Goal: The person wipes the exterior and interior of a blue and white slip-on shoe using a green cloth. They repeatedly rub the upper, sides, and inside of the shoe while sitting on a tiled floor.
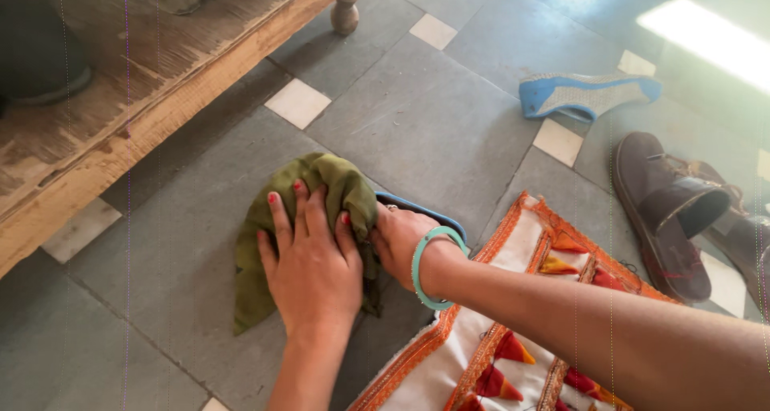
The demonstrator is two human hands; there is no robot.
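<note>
An olive green cloth (257, 275) lies bunched on the grey floor tiles. My left hand (313, 259) presses flat on top of it, fingers spread, nails painted red. My right hand (401, 238), with a teal bangle at the wrist, grips the right side of the cloth where it wraps over a blue shoe (429, 214). Only the shoe's blue rim shows behind my right hand; the rest is hidden by cloth and hands.
A second blue shoe (585, 94) lies sole-up at the upper right. Brown leather sandals (674, 206) sit at the right edge. An orange-trimmed white mat (497, 343) lies under my right forearm. A worn wooden bench (152, 82) stands at the upper left.
</note>
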